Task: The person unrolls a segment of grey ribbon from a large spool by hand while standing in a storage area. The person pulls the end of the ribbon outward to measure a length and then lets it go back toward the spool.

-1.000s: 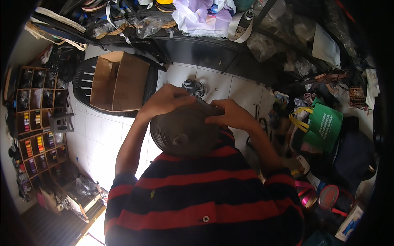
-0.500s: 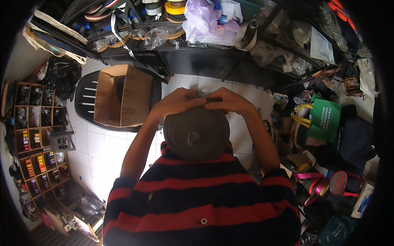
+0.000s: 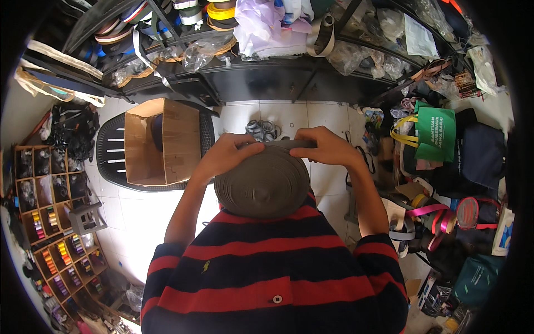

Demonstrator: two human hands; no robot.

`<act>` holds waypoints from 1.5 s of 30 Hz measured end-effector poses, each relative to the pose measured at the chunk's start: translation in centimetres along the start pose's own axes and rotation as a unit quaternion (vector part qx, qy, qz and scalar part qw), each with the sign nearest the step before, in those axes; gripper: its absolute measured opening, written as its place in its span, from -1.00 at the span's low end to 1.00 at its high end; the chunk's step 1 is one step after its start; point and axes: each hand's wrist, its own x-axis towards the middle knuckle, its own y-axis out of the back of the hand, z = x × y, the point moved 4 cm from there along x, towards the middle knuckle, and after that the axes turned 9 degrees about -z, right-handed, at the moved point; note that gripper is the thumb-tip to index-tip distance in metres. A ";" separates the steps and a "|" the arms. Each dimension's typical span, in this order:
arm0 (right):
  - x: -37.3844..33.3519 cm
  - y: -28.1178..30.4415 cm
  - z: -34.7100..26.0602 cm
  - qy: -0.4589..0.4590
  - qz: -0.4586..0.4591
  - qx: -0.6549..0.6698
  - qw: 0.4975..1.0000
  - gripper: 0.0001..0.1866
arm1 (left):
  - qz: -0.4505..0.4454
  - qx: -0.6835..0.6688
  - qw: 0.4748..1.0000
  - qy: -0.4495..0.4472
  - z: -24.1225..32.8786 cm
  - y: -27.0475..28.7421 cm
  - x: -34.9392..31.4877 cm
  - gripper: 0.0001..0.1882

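Our left grip (image 3: 229,155) and right grip (image 3: 327,148) pinch the far edge of the dark strap roll (image 3: 261,181); we seem to be managing its outer turn, probably needing even tension next.

1. Dark grey-brown, patterned in tight concentric rings: the coiled strap (image 3: 256,183) I view from afar.
2. Broad red and near-black horizontal stripes cross the shirt (image 3: 250,266) below my camera, dotted by one pale button (image 3: 277,299) and a small yellow-green emblem (image 3: 206,267).
3. I see plain cardboard brown on the box (image 3: 183,147), black on the chair (image 3: 207,131), and white floor tiles (image 3: 328,181) gridded by thin darker lines.
4. Bright green, with white lettering and yellow handles (image 3: 405,131): the bag (image 3: 428,147).
5. Hot pink marks a ribbon (image 3: 439,214); yellow, orange, red and purple, the thread spools (image 3: 64,253).
6. My feed catches lilac plastic (image 3: 272,28) above a black cabinet (image 3: 250,83).
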 end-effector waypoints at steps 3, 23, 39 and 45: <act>-0.3 0.2 -0.4 0.056 0.058 -0.069 0.994 -0.58 | -0.013 -0.003 0.999 -0.034 -0.4 0.2 -0.2 -0.61; -1.2 -1.1 2.1 0.129 0.167 -0.051 0.976 -0.71 | -0.066 0.045 0.990 -0.119 1.4 -0.1 1.4 -0.70; 0.2 -1.8 5.0 0.127 0.193 0.005 0.973 -0.73 | -0.039 0.035 0.992 -0.114 0.4 0.8 1.4 -0.71; 0.5 -0.7 6.2 0.213 0.335 0.017 0.918 -0.72 | -0.037 0.022 0.993 -0.111 0.5 1.3 1.3 -0.71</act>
